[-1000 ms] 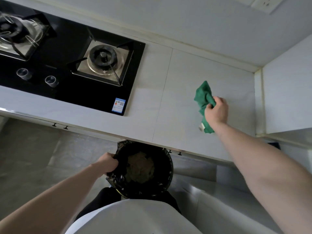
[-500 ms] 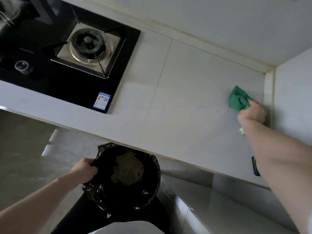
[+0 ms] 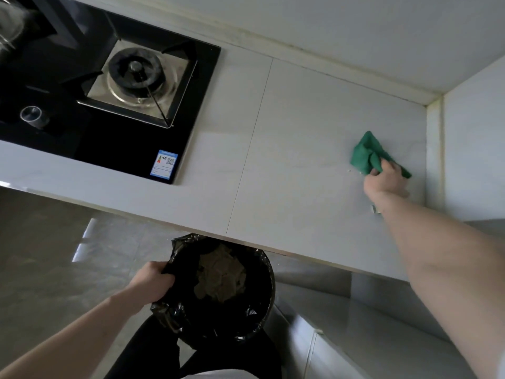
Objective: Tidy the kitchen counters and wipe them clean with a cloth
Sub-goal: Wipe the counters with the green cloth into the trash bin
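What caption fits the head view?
Right hand wipes the counter with a green cloth; left hand holds the bin.

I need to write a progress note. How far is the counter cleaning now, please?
Done: the counter carries no loose items, so tidying looks finished here. In hand: the right hand presses the green cloth near the far right corner, with small crumbs beside it, while the left hand holds the black-lined bin below the edge. Left: sweeping the crumbs into the bin; whether the stretch near the hob is wiped cannot be told.
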### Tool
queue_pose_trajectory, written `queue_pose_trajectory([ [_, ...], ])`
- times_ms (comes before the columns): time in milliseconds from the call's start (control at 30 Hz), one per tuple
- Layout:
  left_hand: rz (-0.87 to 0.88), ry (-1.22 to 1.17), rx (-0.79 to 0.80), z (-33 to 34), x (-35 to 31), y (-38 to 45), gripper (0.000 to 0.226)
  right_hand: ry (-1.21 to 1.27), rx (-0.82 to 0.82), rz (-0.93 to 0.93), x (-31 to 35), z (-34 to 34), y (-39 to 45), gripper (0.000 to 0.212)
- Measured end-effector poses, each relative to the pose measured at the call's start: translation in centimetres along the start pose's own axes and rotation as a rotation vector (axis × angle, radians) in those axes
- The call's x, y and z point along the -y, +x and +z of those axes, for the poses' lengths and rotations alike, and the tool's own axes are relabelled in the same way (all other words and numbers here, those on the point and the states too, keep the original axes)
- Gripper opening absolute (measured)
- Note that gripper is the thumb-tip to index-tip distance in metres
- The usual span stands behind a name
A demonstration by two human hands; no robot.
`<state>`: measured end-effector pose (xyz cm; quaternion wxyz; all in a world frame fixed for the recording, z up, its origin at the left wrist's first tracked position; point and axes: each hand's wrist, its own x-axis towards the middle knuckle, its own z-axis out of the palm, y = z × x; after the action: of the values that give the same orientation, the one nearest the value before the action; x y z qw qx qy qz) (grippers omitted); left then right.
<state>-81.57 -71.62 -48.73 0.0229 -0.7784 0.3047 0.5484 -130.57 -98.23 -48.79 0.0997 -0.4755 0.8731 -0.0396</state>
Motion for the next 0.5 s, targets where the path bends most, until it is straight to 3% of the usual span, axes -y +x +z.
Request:
queue_pose_trajectory([
  [200, 0.016, -0.004, 0.025, 0.4, -0.2, 0.0, 0.024, 0.047, 0.014, -0.035, 3.2, 1.2, -7.7, 0.044],
  [500, 0.036, -0.013, 0.061, 0.2, 0.4, 0.5, 0.024, 0.104, 0.076, -0.290, 6.7, 2.9, -21.6, 0.027],
])
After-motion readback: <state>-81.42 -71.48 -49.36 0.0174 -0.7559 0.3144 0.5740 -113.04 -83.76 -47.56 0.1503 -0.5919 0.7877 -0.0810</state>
